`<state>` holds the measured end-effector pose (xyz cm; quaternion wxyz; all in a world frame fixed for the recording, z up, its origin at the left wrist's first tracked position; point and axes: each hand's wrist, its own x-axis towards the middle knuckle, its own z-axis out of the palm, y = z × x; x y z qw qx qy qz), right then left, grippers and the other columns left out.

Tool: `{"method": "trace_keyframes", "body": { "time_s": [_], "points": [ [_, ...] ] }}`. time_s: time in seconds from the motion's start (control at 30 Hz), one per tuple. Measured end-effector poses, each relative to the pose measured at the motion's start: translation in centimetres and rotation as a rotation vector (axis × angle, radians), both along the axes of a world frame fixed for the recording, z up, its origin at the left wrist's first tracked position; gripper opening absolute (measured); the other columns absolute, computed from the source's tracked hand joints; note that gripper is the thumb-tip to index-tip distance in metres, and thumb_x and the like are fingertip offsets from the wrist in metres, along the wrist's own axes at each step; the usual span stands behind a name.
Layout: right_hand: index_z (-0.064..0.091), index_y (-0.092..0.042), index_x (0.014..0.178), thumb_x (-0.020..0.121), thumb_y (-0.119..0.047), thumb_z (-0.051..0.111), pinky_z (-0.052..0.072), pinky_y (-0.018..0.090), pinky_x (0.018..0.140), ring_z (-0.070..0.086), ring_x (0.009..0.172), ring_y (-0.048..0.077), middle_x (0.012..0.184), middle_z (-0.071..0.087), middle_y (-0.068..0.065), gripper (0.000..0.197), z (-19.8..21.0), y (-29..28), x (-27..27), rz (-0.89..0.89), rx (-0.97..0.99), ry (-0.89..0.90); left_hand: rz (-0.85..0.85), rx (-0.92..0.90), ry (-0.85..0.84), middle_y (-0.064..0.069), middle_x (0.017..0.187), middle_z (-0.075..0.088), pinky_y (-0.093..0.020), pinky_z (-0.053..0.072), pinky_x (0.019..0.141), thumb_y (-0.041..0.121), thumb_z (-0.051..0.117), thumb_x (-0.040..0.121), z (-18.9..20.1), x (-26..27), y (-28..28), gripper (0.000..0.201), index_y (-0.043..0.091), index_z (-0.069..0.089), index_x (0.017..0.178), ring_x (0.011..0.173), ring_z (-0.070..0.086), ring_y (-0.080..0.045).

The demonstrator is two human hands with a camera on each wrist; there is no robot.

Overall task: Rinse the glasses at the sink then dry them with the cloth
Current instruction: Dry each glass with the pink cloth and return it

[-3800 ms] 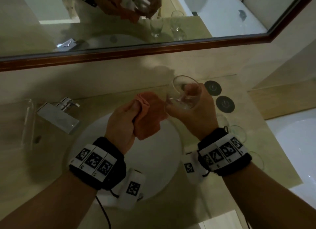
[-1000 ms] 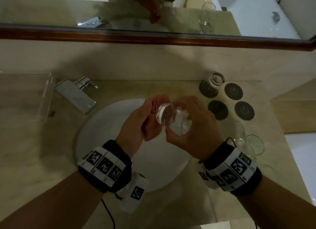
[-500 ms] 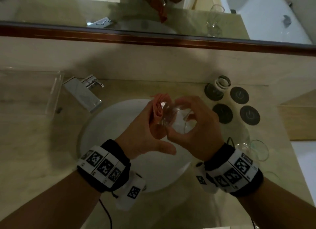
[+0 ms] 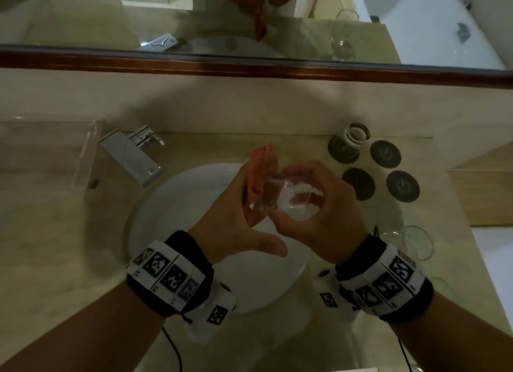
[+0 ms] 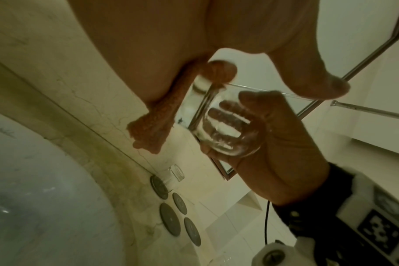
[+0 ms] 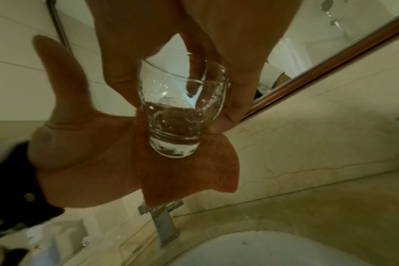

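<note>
Over the white sink (image 4: 194, 227) my right hand (image 4: 316, 193) grips a clear wet glass (image 4: 291, 202) near its rim, one finger inside it (image 6: 194, 84). The glass's thick base (image 6: 173, 149) presses into an orange cloth (image 4: 262, 163) that my left hand (image 4: 247, 199) holds against its fingers, thumb spread wide (image 6: 55, 72). In the left wrist view the cloth (image 5: 157, 115) hangs below the fingers beside the glass (image 5: 228, 129). Another glass (image 4: 354, 138) stands on a dark coaster at the back right.
A chrome tap (image 4: 130, 155) stands at the sink's back left, next to a clear tray (image 4: 83, 155). Three bare dark coasters (image 4: 385, 153) lie to the right. More glasses (image 4: 416, 241) stand near my right wrist. A mirror (image 4: 249, 18) runs along the wall.
My right hand has turned the glass so its base sits in the cloth. The left thumb has spread away from the cloth. Both hands stay over the sink.
</note>
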<state>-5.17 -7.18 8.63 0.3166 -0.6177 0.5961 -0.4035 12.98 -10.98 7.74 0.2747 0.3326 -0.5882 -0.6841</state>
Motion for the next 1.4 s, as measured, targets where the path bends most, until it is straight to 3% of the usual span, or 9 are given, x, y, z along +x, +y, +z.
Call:
{"method": "trace_keyframes", "body": {
  "time_s": [0.23,0.4,0.53,0.67,0.8,1.1,1.2,1.3,1.4],
  "points": [
    [0.06,-0.019,0.119,0.068,-0.041,0.082,0.06,0.03,0.077,0.065,0.099,0.005,0.111,0.066,-0.009,0.061,-0.1,-0.7,-0.2,-0.081,-0.004,0.071,0.032,-0.046,-0.076,0.0,0.158,0.035,-0.046,0.037,0.116,0.022,0.093,0.06,-0.1,0.3,-0.2,0.125,0.017,0.016,0.157,0.145,0.037,-0.016],
    [0.061,-0.022,0.119,0.07,-0.033,0.085,0.06,0.031,0.079,0.066,0.106,0.007,0.113,0.065,-0.014,0.056,0.4,-0.7,0.7,0.001,-0.043,0.006,0.044,-0.038,-0.04,0.002,0.155,0.039,-0.023,0.043,0.106,-0.016,0.082,0.065,-0.6,0.5,-0.4,0.119,0.012,0.012,0.157,0.14,0.043,-0.01],
    [0.059,-0.02,0.122,0.07,-0.04,0.084,0.06,0.033,0.081,0.065,0.102,0.005,0.114,0.066,-0.007,0.061,0.0,-1.6,0.3,-0.119,-0.049,0.13,0.066,-0.117,-0.064,-0.002,0.156,0.038,-0.024,0.039,0.111,-0.002,0.083,0.065,-0.6,0.9,-1.1,0.114,0.011,0.016,0.157,0.142,0.04,-0.011],
    [0.058,-0.031,0.118,0.067,-0.039,0.085,0.06,0.032,0.081,0.064,0.104,0.003,0.113,0.063,-0.019,0.058,0.6,-1.1,0.9,-0.004,-0.027,0.082,0.06,-0.087,-0.06,-0.003,0.158,0.036,-0.035,0.041,0.113,-0.014,0.074,0.067,-1.1,1.0,-1.0,0.112,0.013,0.014,0.157,0.143,0.039,-0.015],
    [0.059,-0.025,0.119,0.068,-0.048,0.08,0.058,0.028,0.081,0.063,0.104,0.005,0.114,0.063,-0.012,0.06,0.6,-1.9,1.3,-0.034,-0.085,0.129,0.107,-0.105,-0.057,0.006,0.147,0.049,-0.023,0.049,0.098,-0.018,0.063,0.065,-1.6,1.1,-1.3,0.106,0.014,0.019,0.156,0.132,0.051,-0.006],
    [0.063,-0.022,0.118,0.068,-0.028,0.089,0.058,0.036,0.08,0.064,0.104,0.014,0.114,0.063,-0.006,0.057,0.6,-2.0,1.4,0.059,-0.11,0.104,0.129,-0.108,-0.062,0.013,0.144,0.052,-0.028,0.051,0.098,-0.017,0.063,0.063,-1.9,1.1,-1.8,0.106,0.015,0.022,0.156,0.128,0.055,-0.007],
    [0.063,-0.019,0.117,0.065,-0.033,0.09,0.058,0.033,0.079,0.061,0.1,0.015,0.114,0.057,-0.001,0.06,0.6,-3.0,1.1,-0.023,-0.107,0.181,0.175,-0.08,-0.018,0.005,0.135,0.058,-0.028,0.055,0.09,-0.024,0.061,0.065,-1.7,1.1,-2.1,0.101,0.015,0.028,0.153,0.12,0.061,-0.007],
    [0.064,-0.018,0.119,0.062,-0.037,0.088,0.057,0.035,0.082,0.058,0.098,0.015,0.113,0.053,0.0,0.064,0.6,-3.1,0.9,-0.035,0.013,0.284,0.184,-0.034,0.049,0.002,0.142,0.055,-0.037,0.051,0.1,-0.016,0.053,0.063,-1.2,1.2,-2.1,0.098,0.014,0.03,0.153,0.129,0.055,-0.013],
    [0.062,-0.021,0.12,0.06,-0.039,0.091,0.056,0.033,0.084,0.06,0.101,0.016,0.114,0.055,-0.002,0.069,0.7,-3.0,1.0,0.011,0.061,0.297,0.134,0.015,0.112,-0.004,0.129,0.064,-0.042,0.057,0.089,-0.014,0.046,0.057,-1.5,0.9,-1.9,0.096,0.02,0.039,0.146,0.113,0.064,-0.021]
  ]
}}
